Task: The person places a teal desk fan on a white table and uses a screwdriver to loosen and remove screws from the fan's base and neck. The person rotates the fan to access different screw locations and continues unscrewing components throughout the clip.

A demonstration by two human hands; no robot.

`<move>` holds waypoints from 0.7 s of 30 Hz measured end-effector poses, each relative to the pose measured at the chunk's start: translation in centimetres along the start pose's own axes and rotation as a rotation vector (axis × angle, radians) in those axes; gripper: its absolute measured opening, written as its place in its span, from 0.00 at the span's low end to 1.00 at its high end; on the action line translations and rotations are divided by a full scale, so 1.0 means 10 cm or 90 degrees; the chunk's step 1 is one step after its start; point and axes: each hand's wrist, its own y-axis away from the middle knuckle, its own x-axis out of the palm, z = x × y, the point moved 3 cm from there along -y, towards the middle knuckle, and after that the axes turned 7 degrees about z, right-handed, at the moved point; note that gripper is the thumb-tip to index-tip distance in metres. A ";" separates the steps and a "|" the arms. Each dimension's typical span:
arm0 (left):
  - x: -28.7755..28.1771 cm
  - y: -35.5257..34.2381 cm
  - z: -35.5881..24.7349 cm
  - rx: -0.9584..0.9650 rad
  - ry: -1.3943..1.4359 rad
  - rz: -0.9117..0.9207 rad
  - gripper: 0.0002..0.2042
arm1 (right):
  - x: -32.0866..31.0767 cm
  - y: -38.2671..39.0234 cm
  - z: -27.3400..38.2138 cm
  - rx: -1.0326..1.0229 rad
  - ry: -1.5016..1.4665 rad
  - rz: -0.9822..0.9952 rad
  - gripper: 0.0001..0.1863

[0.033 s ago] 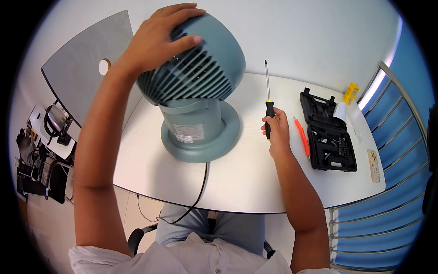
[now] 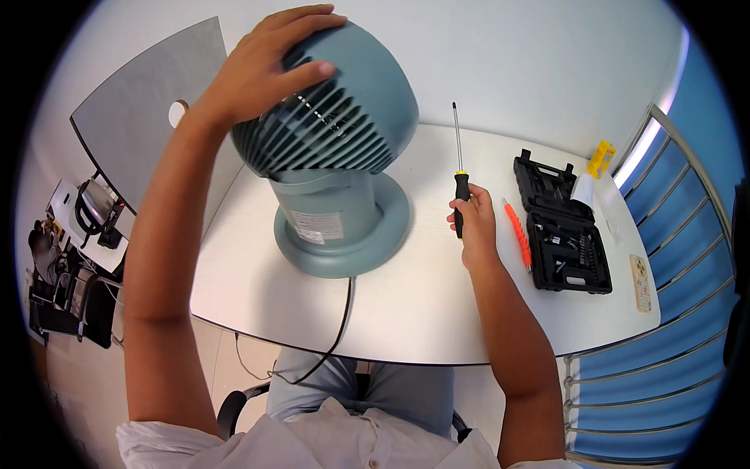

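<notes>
A grey-green table fan (image 2: 381,90) with a slatted rounded head stands on a round base on the white table. My left hand (image 2: 258,78) grips the top left of the fan's head, thumb and fingers spread across its shell and slats. From the fan's foot a black cord (image 2: 344,313) runs over the table's front edge. To the right of the fan, my right hand (image 2: 478,223) is closed round the black handle of a screwdriver (image 2: 462,187), whose long shaft points away from me. The fan's far side is hidden.
An open black tool case (image 2: 566,254) with bits lies at the right, beside an orange-red screwdriver-like tool (image 2: 516,234). Farther out are a yellow box (image 2: 601,159) and a pale remote control (image 2: 641,283). A grey divider panel (image 2: 148,102) stands left; metal railings (image 2: 680,180) flank the right.
The fan's head has turned slightly, and the fan has shifted a little left together with my left hand. My right hand and the screwdriver have stayed nearly still.
</notes>
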 end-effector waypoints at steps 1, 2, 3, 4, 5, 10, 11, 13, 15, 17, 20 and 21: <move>0.00 0.05 0.06 0.064 0.017 -0.021 0.31 | 0.00 0.00 0.00 0.005 0.000 0.001 0.19; -0.03 0.12 0.15 0.127 0.033 -0.040 0.31 | 0.03 0.00 -0.01 0.010 0.003 0.007 0.19; -0.05 0.16 0.26 0.150 0.022 -0.022 0.34 | 0.04 0.00 0.00 0.012 0.007 0.007 0.19; -0.08 0.24 0.35 0.170 0.023 -0.046 0.31 | 0.05 0.01 0.01 0.014 0.010 0.008 0.19; -0.10 0.32 0.40 0.192 0.026 -0.072 0.28 | 0.04 -0.02 -0.02 0.018 0.045 0.011 0.19; 0.04 0.84 0.30 -0.016 0.005 -0.336 0.28 | -0.07 -0.12 -0.18 -0.067 0.523 0.010 0.21; 0.19 1.00 0.21 -0.117 0.074 -0.360 0.30 | -0.05 -0.10 -0.15 -0.114 0.638 -0.007 0.22; 0.56 1.29 -0.02 -0.291 0.213 -0.374 0.35 | -0.06 -0.10 -0.18 -0.069 0.746 0.006 0.23; 0.83 1.43 -0.20 -0.438 0.385 -0.418 0.38 | -0.10 -0.12 -0.23 -0.047 0.821 0.023 0.25; 1.03 1.46 -0.28 -0.565 0.570 -0.522 0.38 | -0.12 -0.12 -0.26 -0.037 0.828 0.019 0.26; 1.24 1.38 -0.30 -0.566 0.755 -0.581 0.35 | -0.12 -0.14 -0.28 -0.044 0.796 0.019 0.26; 1.30 1.35 -0.30 -0.565 0.727 -0.633 0.33 | -0.14 -0.15 -0.29 -0.048 0.779 0.019 0.26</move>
